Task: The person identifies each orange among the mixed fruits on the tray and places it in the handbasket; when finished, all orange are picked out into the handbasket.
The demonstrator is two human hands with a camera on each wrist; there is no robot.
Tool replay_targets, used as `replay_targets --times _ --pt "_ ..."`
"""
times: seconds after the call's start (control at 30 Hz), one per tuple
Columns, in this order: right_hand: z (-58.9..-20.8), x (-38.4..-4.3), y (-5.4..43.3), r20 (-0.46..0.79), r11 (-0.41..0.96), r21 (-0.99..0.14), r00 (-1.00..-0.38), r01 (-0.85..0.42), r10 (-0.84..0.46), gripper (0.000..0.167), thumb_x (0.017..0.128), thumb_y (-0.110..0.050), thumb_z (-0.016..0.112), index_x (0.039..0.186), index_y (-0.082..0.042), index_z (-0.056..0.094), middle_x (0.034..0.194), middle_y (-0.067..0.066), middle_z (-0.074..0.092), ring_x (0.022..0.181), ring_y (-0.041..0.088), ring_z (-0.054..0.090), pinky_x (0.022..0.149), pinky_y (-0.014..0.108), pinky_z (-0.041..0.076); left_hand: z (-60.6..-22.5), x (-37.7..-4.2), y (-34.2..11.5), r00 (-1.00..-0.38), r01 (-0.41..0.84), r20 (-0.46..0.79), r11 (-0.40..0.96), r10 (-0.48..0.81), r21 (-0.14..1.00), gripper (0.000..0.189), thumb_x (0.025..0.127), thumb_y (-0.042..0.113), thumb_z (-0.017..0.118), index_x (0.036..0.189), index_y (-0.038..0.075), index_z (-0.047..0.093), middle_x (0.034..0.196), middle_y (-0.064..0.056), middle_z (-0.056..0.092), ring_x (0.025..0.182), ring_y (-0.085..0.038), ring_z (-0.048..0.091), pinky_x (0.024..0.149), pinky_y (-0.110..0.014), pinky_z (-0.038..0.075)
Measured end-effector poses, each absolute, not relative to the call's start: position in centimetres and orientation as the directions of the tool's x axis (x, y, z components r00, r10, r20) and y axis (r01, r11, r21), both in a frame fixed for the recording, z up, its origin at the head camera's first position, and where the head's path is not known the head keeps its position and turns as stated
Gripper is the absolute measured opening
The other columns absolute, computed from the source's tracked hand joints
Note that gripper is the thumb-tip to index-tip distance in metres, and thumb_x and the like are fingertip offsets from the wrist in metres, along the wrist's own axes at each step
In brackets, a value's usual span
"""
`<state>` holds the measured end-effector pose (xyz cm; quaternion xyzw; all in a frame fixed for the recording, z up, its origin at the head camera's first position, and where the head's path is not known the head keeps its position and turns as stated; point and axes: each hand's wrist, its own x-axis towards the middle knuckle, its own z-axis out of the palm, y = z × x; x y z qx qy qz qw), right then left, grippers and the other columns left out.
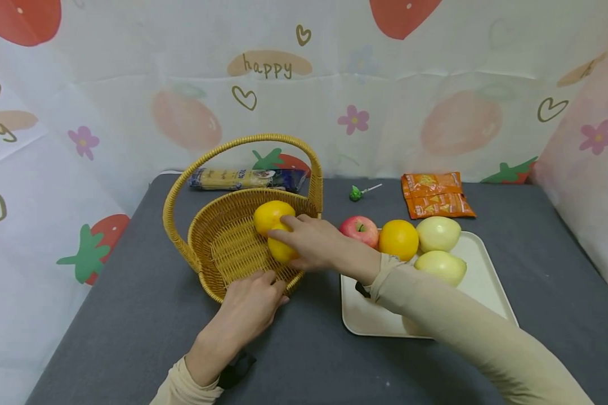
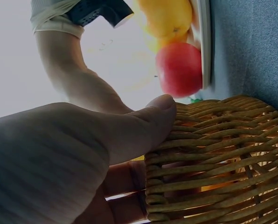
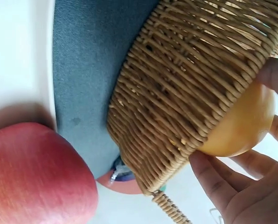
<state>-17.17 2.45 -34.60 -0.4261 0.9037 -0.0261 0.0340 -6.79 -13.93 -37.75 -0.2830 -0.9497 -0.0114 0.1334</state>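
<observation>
A wicker basket (image 1: 228,250) with a tall arched handle stands left of centre on the dark table. My left hand (image 1: 250,306) grips its near rim, the thumb outside and the fingers reaching inside, as the left wrist view shows. At the basket's right side, my right hand (image 1: 311,242) holds an orange (image 3: 241,123) between thumb and fingers, just inside the rim. Another orange (image 1: 272,216) lies in the basket behind it, close to my fingertips. The wicker wall hides part of the held orange in the right wrist view.
Right of the basket is a cream tray (image 1: 486,281) with a red apple (image 1: 358,229), an orange (image 1: 398,240) and two pale yellow-green fruits (image 1: 438,233). My right forearm crosses over it. Behind lie a noodle pack (image 1: 233,179), a green lollipop (image 1: 355,193) and an orange snack packet (image 1: 436,194).
</observation>
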Motion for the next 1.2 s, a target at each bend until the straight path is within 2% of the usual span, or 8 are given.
replay_targets --times 0.17,0.33,0.6,0.83,0.97,1.2 --pt "-35.0 -17.1 2.4 -0.026 0.654 -0.070 -0.654 -0.754 -0.756 0.064 0.085 -0.043 0.072 0.142 -0.023 0.049 0.131 0.013 0.057 0.101 0.030 0.062 0.079 0.042 0.056 -37.8 -6.8 -13.9 -0.803 0.542 0.264 0.839 0.535 -0.051 0.018 0.081 0.028 0.079 0.075 0.015 0.068 0.066 0.001 0.052 0.059 -0.015 0.055 0.045 -0.029 0.043" --pt "-35.4 -17.2 2.3 -0.058 0.672 -0.062 -0.669 -0.738 -0.741 0.064 0.086 -0.045 0.071 0.141 -0.022 0.049 0.127 0.013 0.059 0.099 0.030 0.063 0.080 0.041 0.056 -37.9 -6.8 -13.9 -0.802 0.544 0.264 0.838 0.536 -0.048 0.018 0.081 0.028 0.079 0.075 0.015 0.068 0.065 0.002 0.051 0.058 -0.014 0.054 0.045 -0.029 0.042" --pt "-35.4 -17.1 2.1 -0.011 0.635 0.096 -0.639 -0.767 -0.769 0.052 0.089 -0.023 0.070 0.138 -0.027 0.055 0.129 0.012 0.058 0.098 0.031 0.062 0.081 0.042 0.055 -37.8 -6.9 -13.8 -0.806 0.542 0.251 0.839 0.536 -0.050 0.017 0.081 0.028 0.079 0.077 0.015 0.069 0.067 0.001 0.053 0.060 -0.015 0.056 0.047 -0.030 0.045" --pt "-35.6 -17.3 2.4 0.169 0.638 0.250 -0.616 -0.728 -0.769 0.033 0.090 -0.013 0.070 0.121 -0.025 0.068 0.114 0.010 0.062 0.101 0.028 0.059 0.083 0.035 0.052 -37.8 -6.8 -13.9 -0.811 0.537 0.248 0.842 0.530 -0.045 0.018 0.081 0.028 0.079 0.075 0.016 0.067 0.066 0.002 0.051 0.059 -0.015 0.055 0.047 -0.029 0.044" --pt "-35.9 -17.4 2.4 0.202 0.642 0.237 -0.610 -0.729 -0.767 0.029 0.090 -0.009 0.068 0.118 -0.019 0.070 0.114 0.013 0.061 0.098 0.028 0.057 0.082 0.034 0.054 -37.8 -6.8 -13.9 -0.809 0.539 0.250 0.841 0.532 -0.046 0.019 0.081 0.027 0.079 0.073 0.016 0.067 0.065 0.002 0.051 0.058 -0.014 0.054 0.046 -0.029 0.043" --pt "-36.0 -17.6 2.4 0.177 0.679 0.162 -0.656 -0.716 -0.734 0.031 0.092 -0.013 0.063 0.123 -0.014 0.066 0.117 0.015 0.061 0.099 0.030 0.058 0.076 0.037 0.058 -37.8 -6.8 -13.8 -0.805 0.541 0.256 0.840 0.534 -0.051 0.018 0.080 0.028 0.080 0.074 0.016 0.067 0.066 0.002 0.051 0.058 -0.014 0.054 0.046 -0.029 0.044"
